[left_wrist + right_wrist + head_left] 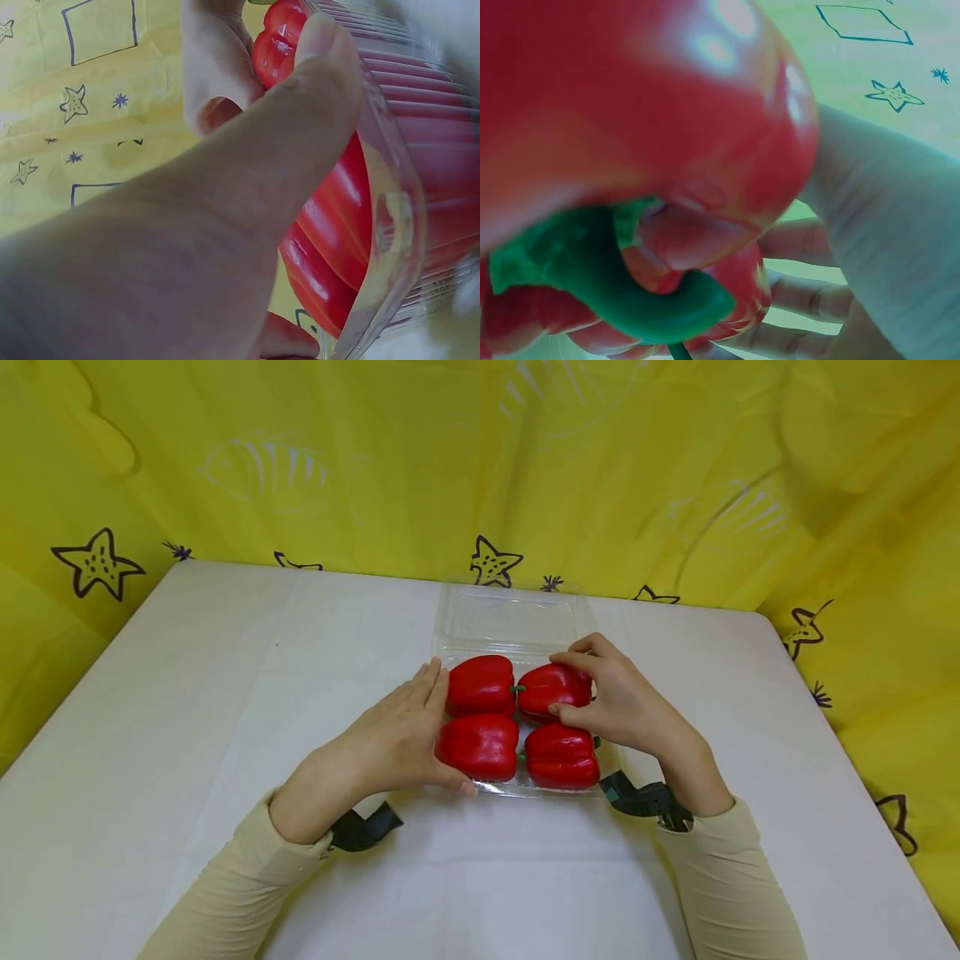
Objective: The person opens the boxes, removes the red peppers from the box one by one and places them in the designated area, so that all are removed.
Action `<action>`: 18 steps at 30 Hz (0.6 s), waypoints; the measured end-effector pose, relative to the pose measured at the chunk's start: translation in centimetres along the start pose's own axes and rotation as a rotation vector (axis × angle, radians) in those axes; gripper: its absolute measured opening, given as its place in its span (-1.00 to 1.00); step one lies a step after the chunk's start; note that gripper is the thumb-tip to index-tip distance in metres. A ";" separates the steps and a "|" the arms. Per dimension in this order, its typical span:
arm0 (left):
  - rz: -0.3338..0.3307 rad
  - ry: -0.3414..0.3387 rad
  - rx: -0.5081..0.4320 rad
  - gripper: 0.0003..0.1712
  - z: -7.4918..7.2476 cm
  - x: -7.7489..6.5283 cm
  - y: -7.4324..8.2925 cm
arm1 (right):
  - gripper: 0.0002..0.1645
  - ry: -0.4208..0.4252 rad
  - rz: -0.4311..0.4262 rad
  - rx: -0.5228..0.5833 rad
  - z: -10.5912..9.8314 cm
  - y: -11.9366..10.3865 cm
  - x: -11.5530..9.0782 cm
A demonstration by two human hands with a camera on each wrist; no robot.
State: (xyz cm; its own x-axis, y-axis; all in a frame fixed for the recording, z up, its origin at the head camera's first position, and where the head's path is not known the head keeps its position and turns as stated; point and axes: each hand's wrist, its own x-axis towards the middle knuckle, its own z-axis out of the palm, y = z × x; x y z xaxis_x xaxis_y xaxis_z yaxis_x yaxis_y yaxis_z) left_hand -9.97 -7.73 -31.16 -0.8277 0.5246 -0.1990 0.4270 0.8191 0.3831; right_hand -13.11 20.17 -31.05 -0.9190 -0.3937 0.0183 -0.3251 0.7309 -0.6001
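Red bell peppers with green stems lie in two rows of two in a clear plastic container [536,792]. My right hand [624,700] grips the back right bell pepper [551,692], thumb on its near side and fingers over its far side. In the right wrist view, a bell pepper [667,97] with a curved green stem [592,277] fills much of the picture. Against the container's left side, my left hand [397,727] rests with fingers straight beside the left bell peppers [478,747]. Its thumb [326,71] lies at the container's near rim.
The container's transparent lid [513,620] lies folded open toward the back. A white cloth [337,627] covers the table. Behind it hangs a yellow curtain [420,468] printed with starfish and fish. Each wrist wears a dark strap [367,828].
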 end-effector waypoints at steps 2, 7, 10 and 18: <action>-0.002 -0.001 -0.003 0.55 0.0 0.0 0.0 | -0.30 -0.006 0.010 -0.002 0.0 0.0 0.0; -0.009 -0.005 -0.010 0.55 0.0 0.0 0.0 | -0.29 -0.024 0.028 -0.021 0.0 -0.1 0.1; -0.010 -0.006 -0.010 0.55 0.0 0.0 0.0 | -0.28 -0.037 0.043 -0.035 0.0 -0.2 0.1; -0.005 -0.003 -0.011 0.55 0.0 0.0 0.0 | -0.15 -0.063 0.116 -0.033 0.2 -0.7 0.1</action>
State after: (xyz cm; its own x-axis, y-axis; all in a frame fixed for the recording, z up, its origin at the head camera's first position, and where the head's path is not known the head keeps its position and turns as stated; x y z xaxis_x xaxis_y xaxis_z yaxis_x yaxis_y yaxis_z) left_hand -9.94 -7.74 -31.15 -0.8289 0.5211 -0.2033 0.4187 0.8190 0.3923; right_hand -12.94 19.54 -30.78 -0.9352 -0.3395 -0.1008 -0.2259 0.7911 -0.5685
